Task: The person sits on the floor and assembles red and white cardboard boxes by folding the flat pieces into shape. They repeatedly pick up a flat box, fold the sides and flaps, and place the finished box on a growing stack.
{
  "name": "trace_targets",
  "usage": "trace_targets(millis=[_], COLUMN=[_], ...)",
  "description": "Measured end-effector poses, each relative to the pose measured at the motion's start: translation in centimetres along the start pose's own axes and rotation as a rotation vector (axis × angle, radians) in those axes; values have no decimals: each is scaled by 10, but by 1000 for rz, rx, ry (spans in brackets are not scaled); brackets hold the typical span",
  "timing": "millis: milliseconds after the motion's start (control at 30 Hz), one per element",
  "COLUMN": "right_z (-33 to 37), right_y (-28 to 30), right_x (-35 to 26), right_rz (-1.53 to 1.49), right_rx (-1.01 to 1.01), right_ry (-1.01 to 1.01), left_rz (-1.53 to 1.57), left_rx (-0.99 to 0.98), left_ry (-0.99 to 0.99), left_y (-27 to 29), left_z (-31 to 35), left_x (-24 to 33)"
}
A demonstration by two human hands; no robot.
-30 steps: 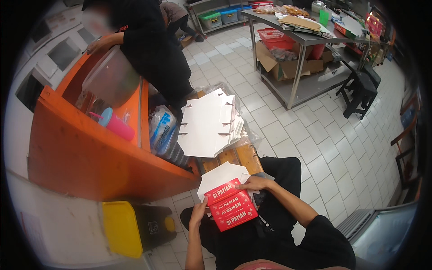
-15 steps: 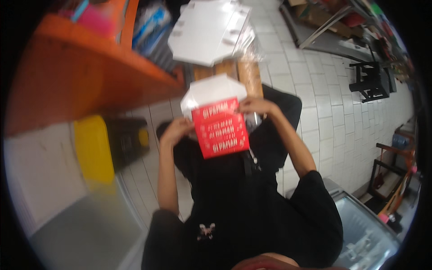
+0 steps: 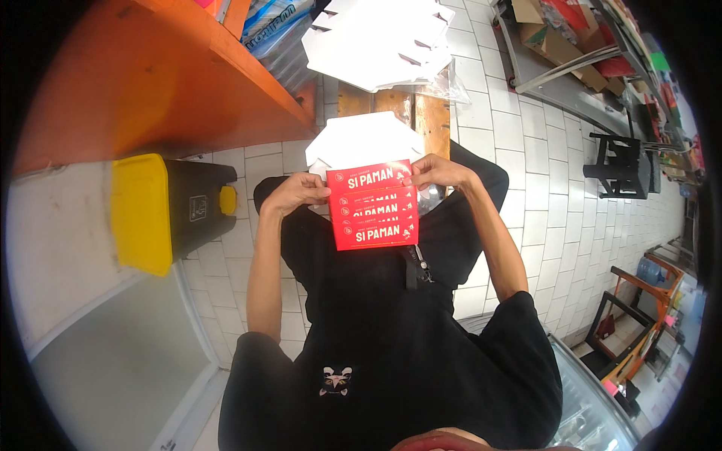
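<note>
— What has the person got there?

— A flat red carton [image 3: 374, 204] with a white flap [image 3: 361, 140] sticking up at its far end, held over the lap. The left hand [image 3: 301, 189] pinches the carton's left upper corner, fingers curled around the edge. The right hand [image 3: 436, 171] does the same at the right upper corner, thumb on top.

— Heavy, would you say?

— No, I judge it thin card, light and fairly stiff across the panel but quick to bend at its creases. The printed face looks glossy, so it may slide a little under dry fingers. Holding it by the edges near the folds, as both hands do, seems safest; pressing mid-panel could dent it.

— And around them?

— A stack of white flat cartons [image 3: 380, 37] lies on a wooden stool [image 3: 391, 105] just ahead of the knees. An orange counter [image 3: 150, 83] stands to the left, with a yellow-lidded black bin [image 3: 162, 207] on the tiled floor [image 3: 541, 158] beside it.
</note>
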State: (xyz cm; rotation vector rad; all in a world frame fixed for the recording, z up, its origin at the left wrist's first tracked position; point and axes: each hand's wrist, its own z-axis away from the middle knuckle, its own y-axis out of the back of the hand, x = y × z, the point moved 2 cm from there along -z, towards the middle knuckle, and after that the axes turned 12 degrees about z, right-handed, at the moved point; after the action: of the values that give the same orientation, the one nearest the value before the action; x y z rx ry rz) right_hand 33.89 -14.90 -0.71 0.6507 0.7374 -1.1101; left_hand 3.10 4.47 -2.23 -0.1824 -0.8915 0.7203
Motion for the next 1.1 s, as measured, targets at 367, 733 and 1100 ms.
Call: trace_targets(millis=[367, 733, 1100], right_z=[11, -13, -1], right_y=[-53, -93, -89], right_x=[9, 13, 12], right_rz=[50, -442, -115], right_rx=[678, 875, 1050], right_ry=[45, 183, 18], left_rz=[-360, -3, -290], left_rx=[327, 652, 800], left_ry=[-206, -563, -514], left_y=[-36, -75, -83], left_z=[13, -11, 2], left_x=[1, -46, -35])
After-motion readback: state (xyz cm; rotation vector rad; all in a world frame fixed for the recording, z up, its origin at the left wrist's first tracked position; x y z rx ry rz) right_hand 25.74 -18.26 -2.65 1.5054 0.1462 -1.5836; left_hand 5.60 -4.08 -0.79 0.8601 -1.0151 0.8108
